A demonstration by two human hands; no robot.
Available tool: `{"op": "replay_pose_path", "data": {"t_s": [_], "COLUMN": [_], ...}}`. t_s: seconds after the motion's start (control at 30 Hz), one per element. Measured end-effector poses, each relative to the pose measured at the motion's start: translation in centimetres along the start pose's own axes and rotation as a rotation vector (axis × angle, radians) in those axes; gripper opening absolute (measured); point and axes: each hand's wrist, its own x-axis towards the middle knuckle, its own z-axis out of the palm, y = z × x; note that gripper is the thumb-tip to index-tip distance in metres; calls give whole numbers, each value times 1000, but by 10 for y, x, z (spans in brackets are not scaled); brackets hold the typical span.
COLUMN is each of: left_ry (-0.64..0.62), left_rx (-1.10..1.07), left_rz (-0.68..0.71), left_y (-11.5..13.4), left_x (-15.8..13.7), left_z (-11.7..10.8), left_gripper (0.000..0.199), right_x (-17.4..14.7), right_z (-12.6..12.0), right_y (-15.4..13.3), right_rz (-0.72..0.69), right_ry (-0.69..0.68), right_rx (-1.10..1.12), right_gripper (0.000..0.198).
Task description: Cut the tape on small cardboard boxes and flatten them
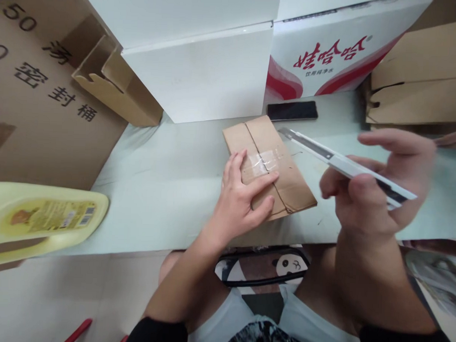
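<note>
Your left hand (242, 201) lies flat and open on the one taped brown parcel (269, 165), which sits mid-surface (156, 188). Your right hand (377, 191) pinches the single box cutter (344, 165), other fingers spread, blade just above the parcel's far edge. Judged from here, keep the left fingers off the tape line and cut shallow, away from them. One black phone (292, 110) lies behind; one yellow bottle (39, 219) at left.

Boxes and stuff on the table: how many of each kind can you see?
Taped brown parcel under the left hand: 1
Utility knife in the right hand: 1
Phone: 1
Yellow jug: 1
White boxes: 2
Large brown carton: 1
Total: 7
</note>
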Motion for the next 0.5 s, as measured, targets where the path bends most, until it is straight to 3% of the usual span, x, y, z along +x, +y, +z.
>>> {"op": "replay_pose_path", "data": {"t_s": [0.13, 0.27, 0.4, 0.5], "left_ry": [45, 35, 9, 11], "left_rx": [22, 23, 15, 15], "left_rz": [1, 1, 3, 7], "left_y": [5, 5, 4, 3], "left_x": [0, 0, -1, -1], "left_z": [6, 5, 3, 3], "left_gripper": [41, 42, 43, 42], "right_x": [1, 4, 7, 8], "right_z": [9, 16, 20, 21], "right_y": [-6, -5, -4, -2], "right_rz": [26, -31, -33, -49], "right_ry": [-90, -67, -200, -195], "right_rx": [-116, -288, -339, -390], "right_gripper": [23, 5, 11, 9]}}
